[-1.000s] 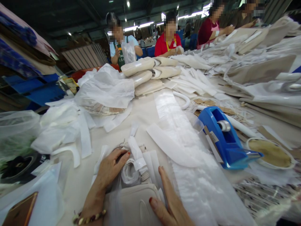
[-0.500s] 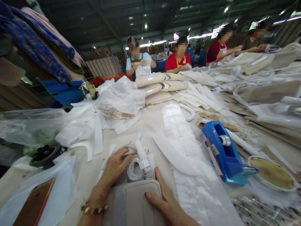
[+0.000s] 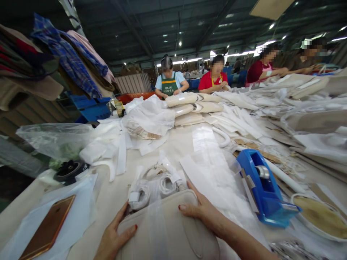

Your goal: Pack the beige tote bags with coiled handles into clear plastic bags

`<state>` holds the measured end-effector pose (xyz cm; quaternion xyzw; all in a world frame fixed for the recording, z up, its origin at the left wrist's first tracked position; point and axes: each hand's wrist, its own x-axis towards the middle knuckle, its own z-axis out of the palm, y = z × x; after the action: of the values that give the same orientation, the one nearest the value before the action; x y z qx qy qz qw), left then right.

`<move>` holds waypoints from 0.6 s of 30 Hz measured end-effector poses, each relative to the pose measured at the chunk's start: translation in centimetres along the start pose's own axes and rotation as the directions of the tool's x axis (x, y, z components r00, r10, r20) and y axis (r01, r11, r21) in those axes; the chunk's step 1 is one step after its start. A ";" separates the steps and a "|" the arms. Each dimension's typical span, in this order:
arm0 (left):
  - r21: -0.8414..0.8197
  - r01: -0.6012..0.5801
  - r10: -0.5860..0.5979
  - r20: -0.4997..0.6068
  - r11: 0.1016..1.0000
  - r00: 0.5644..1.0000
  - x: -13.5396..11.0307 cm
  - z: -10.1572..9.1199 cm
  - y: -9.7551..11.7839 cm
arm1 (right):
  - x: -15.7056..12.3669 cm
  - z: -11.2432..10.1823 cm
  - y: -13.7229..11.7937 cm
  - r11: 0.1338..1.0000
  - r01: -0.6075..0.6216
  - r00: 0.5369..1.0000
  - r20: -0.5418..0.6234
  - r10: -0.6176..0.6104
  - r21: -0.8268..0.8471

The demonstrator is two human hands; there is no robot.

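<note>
A beige handbag (image 3: 159, 224) lies low in the middle of the head view, its bottom edge cut off by the frame. Coiled straps (image 3: 166, 185) wrapped in white paper and clear film rest at its top edge. My left hand (image 3: 116, 229) grips the bag's left side, thumb on the front and fingers behind. On the upper right corner, my right hand (image 3: 199, 207) holds the bag the same way, thumb on the front panel.
A blue tape dispenser (image 3: 260, 187) stands at the right beside a round beige piece (image 3: 320, 216). At the left are a phone (image 3: 48, 225) on pale sheets and a black tape roll (image 3: 71, 171). Wrapped bags (image 3: 184, 99) are piled behind; co-workers (image 3: 169, 77) sit across the table.
My left hand has moved from the straps down to the bag's left side. More of the bag's front shows, and the camera view has shifted.
</note>
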<state>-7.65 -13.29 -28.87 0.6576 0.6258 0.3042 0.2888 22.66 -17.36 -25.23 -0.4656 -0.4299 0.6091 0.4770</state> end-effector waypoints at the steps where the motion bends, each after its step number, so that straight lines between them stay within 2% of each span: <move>1: 0.020 -0.011 0.011 -0.008 1.000 1.000 0.1 0.5 0.3 | 0.1 -0.6 -0.2 1.000 -0.013 1.000 0.012 0.013 0.026; 4: 0.176 -0.100 0.106 -0.025 0.979 0.994 0.5 1.0 0.7 | 0.3 -1.8 0.2 0.999 -0.014 1.000 -0.016 0.014 0.035; 6: 0.350 -0.243 0.270 -0.028 0.905 0.963 0.5 1.0 1.3 | 0.4 -2.0 0.7 0.999 -0.009 0.998 -0.066 0.006 -0.037; 7: 0.439 -0.343 0.388 -0.014 0.830 0.921 0.4 1.1 2.0 | 0.4 -2.0 1.0 0.997 -0.014 0.997 -0.079 0.009 -0.071; 8: 0.515 -0.447 0.514 0.016 0.731 0.858 0.1 1.5 3.0 | 0.4 -2.0 1.2 0.995 -0.023 0.997 -0.082 0.015 -0.097; 10: 0.593 -0.633 0.716 0.131 0.498 0.686 -0.7 2.9 5.3 | 0.2 -1.9 1.4 0.992 -0.030 0.997 -0.075 0.021 -0.123; 11: 0.593 -0.693 0.765 0.191 0.410 0.615 -1.1 3.9 6.4 | 0.1 -1.9 1.4 0.989 -0.032 0.997 -0.075 0.021 -0.146; 12: 0.574 -0.743 0.784 0.258 0.345 0.564 -1.4 5.0 7.3 | 0.1 -2.1 1.3 0.982 -0.035 0.997 -0.078 0.020 -0.187; 13: 0.549 -0.776 0.788 0.309 0.310 0.533 -1.6 6.1 8.0 | 0.1 -2.3 1.0 0.969 -0.034 0.996 -0.086 0.014 -0.244; 15: 0.503 -0.804 0.757 0.378 0.316 0.533 -1.9 7.8 8.6 | 0.5 -3.1 0.1 0.914 -0.029 0.993 -0.115 -0.020 -0.406; 16: 0.485 -0.805 0.735 0.397 0.341 0.550 -1.9 8.3 8.6 | 1.0 -3.5 -0.6 0.849 -0.034 0.988 -0.148 -0.052 -0.527; 18: 0.449 -0.797 0.688 0.424 0.405 0.588 -1.9 8.7 8.3 | 2.2 -4.3 -1.9 0.635 -0.080 0.961 -0.230 -0.156 -0.768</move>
<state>4.28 -15.60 -28.31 0.9441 0.2998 0.1284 -0.0481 26.94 -14.49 -24.63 -0.6948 -0.5877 0.2861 0.3000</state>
